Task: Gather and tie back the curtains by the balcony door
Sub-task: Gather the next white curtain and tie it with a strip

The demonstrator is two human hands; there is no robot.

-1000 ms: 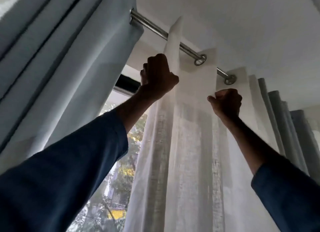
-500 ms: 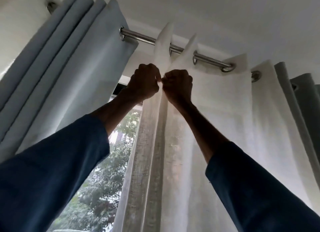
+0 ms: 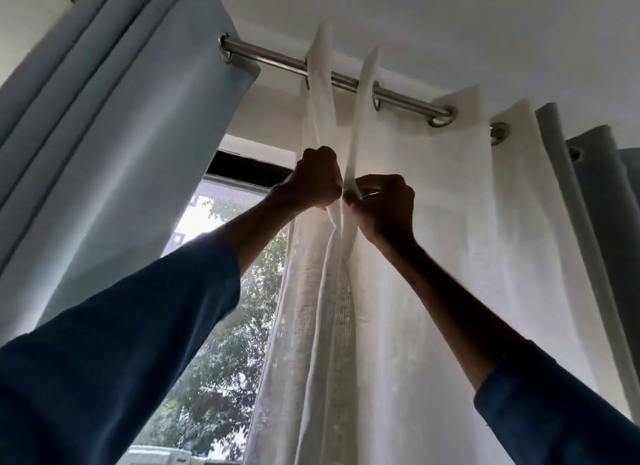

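A white sheer curtain (image 3: 446,256) hangs by metal eyelets from a steel rod (image 3: 277,60) under the ceiling. My left hand (image 3: 317,178) grips the curtain's left fold high up. Right beside it, my right hand (image 3: 381,204) pinches the neighbouring fold, and the two fists almost touch. Two folds stand up above the rod over my hands. A pale blue curtain (image 3: 138,128) hangs bunched on the left end of the rod. Both arms reach up in dark blue sleeves.
Between the two curtains shows a bare strip of window (image 3: 225,291) with trees outside and a dark frame on top. A grey-blue curtain (image 3: 602,194) hangs at the far right. The white ceiling is close above the rod.
My right hand has moved left along the sheer curtain to meet my left hand, drawing the folds together. Both hands now sit a little lower below the rod.
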